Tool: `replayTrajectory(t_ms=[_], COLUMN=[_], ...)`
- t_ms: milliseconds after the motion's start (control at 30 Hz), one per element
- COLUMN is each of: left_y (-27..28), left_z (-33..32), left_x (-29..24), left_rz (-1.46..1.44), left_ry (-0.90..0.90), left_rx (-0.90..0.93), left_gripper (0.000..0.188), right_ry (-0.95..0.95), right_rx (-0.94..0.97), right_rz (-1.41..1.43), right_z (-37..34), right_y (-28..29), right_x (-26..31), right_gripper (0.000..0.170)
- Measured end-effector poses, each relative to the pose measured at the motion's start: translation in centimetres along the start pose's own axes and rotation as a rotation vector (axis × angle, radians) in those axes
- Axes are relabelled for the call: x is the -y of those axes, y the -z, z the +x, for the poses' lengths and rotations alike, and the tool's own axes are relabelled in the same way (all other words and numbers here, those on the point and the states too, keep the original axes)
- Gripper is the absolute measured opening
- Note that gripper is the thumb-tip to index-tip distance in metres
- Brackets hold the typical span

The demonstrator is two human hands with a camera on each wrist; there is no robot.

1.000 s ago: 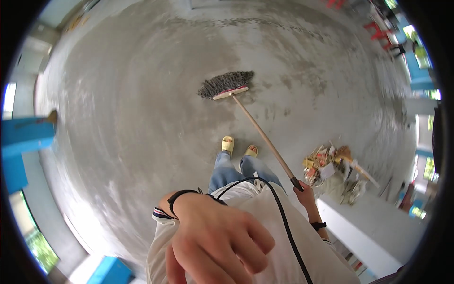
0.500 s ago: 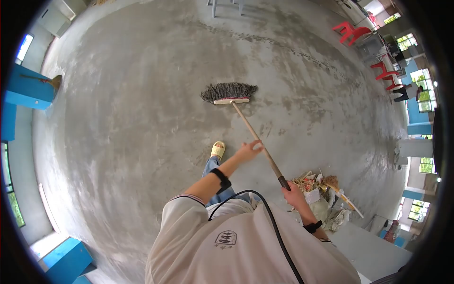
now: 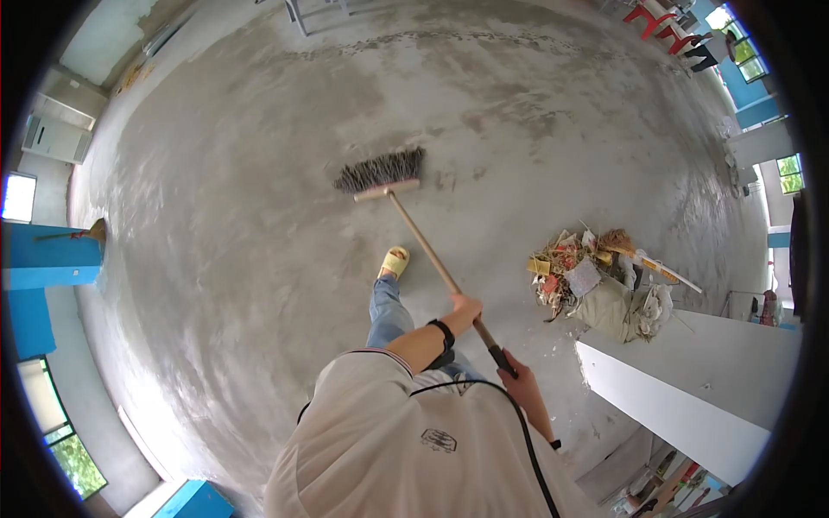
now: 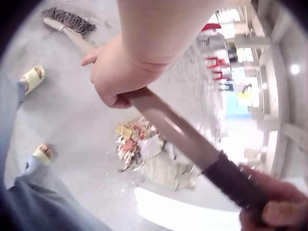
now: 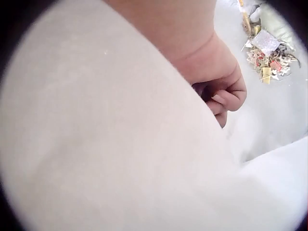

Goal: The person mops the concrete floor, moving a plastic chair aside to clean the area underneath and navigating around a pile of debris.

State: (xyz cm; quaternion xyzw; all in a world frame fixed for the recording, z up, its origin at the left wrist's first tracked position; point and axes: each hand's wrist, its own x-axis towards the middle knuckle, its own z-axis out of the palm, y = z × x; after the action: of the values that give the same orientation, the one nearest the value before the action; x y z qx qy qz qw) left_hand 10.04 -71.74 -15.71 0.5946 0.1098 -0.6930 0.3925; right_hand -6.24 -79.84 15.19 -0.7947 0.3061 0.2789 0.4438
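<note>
A mop with a grey yarn head (image 3: pixel 380 173) and a pale crossbar lies on the concrete floor ahead of me. Its long wooden handle (image 3: pixel 421 239) slopes back toward my body. Partway down that handle, my left hand (image 3: pixel 467 308) wraps round the wood; the left wrist view shows its curled fingers (image 4: pixel 108 96). Nearer my waist, my right hand (image 3: pixel 518 378) grips the dark end sleeve (image 4: pixel 233 179) of the handle. In the right wrist view, my shirt covers much of the scene, and the right hand (image 5: pixel 224 89) shows curled fingers.
To the right is a heap of litter (image 3: pixel 566 263) with a pale sack (image 3: pixel 609 309), beside a white slab (image 3: pixel 682 380). A yellow slipper (image 3: pixel 395 261) is on my forward foot. Red chairs (image 3: pixel 648 22) and a person (image 3: pixel 710 50) are far right. A black cable (image 3: pixel 531 449) crosses my shirt.
My left hand came down from near the camera, reached the handle and took hold of it. The mop head shifted left and tilted. My right hand kept its grip on the handle end.
</note>
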Motion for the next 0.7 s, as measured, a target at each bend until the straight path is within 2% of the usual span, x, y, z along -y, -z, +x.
replayTrajectory(t_ms=[33,67,100,133,167,200,233,267,300,333,400,467,533,567,633,667,700], left_y=[-1.8,-3.6,-3.3,-4.0,-3.5,-2.7,-1.9,-2.9,-1.2,0.8,4.1,9.1,14.3,17.0,21.3,23.1,24.8], left_z=[-1.2,-2.8,-1.1,1.9,2.2,1.0,-2.6,-4.4,-4.2,-5.1,-8.3,-8.3,-8.5,-7.9,-8.2,-9.1,-8.1], left_x=[1.2,3.0,10.7,12.6,11.9,14.0,12.4,6.7,7.3,6.4,5.2,4.5,2.9,2.4,-0.2,-2.0,-2.9], left_rz=[-0.174,-0.348,-0.342,-0.869,-1.375,-1.379,-0.924,-0.432,-0.49,-0.476,-0.335,-0.458,-0.258,-0.349,-0.512,-0.574,-0.498], left_ry=[-0.025,-0.054,-0.056,-0.301,-0.54,-0.537,-0.34,-0.128,-0.154,-0.143,-0.273,-0.334,-0.404,-0.429,-0.451,-0.442,-0.425], left_rx=[-0.213,-0.432,-0.439,-0.026,0.423,0.41,-0.074,-0.517,-0.419,-0.431,-0.552,-0.465,-0.613,-0.592,-0.569,-0.566,-0.649], left_gripper=[0.033,0.015,0.015,0.025,0.043,0.043,0.043,0.057,0.081,0.081,0.085,0.094,0.097,0.096,0.097,0.097,0.097], right_ry=[-0.011,0.12,0.108,0.091,0.078,0.069,0.153,0.17,0.167,0.159,0.11,0.16,0.206,0.191,0.319,0.232,0.316], right_rx=[-0.002,-0.061,-0.09,-0.113,-0.113,-0.112,-0.106,-0.088,-0.074,-0.06,-0.04,-0.049,-0.05,-0.032,-0.093,-0.019,-0.104], right_rz=[0.023,-0.027,-0.01,0.007,-0.061,-0.129,-0.143,-0.138,-0.117,-0.092,-0.073,-0.062,-0.044,-0.044,-0.098,-0.095,-0.055], right_z=[-0.9,-1.6,-2.2,-3.0,-3.1,-2.5,-1.5,-0.3,0.9,2.1,4.4,7.5,11.4,13.0,17.6,19.0,21.5], right_y=[0.2,-0.3,-0.9,-1.5,-2.7,-4.0,-5.6,-7.3,-8.5,-9.6,-11.5,-12.5,-13.4,-13.6,-14.9,-13.8,-14.7], right_x=[-0.3,-1.6,-1.8,-1.8,-2.4,-3.1,-4.1,-5.3,-5.6,-5.4,-2.5,1.0,5.4,8.2,11.6,15.8,16.9], right_gripper=[0.051,0.052,0.052,0.053,0.053,0.054,0.058,0.062,0.064,0.066,0.064,0.061,0.059,0.059,0.059,0.058,0.057])
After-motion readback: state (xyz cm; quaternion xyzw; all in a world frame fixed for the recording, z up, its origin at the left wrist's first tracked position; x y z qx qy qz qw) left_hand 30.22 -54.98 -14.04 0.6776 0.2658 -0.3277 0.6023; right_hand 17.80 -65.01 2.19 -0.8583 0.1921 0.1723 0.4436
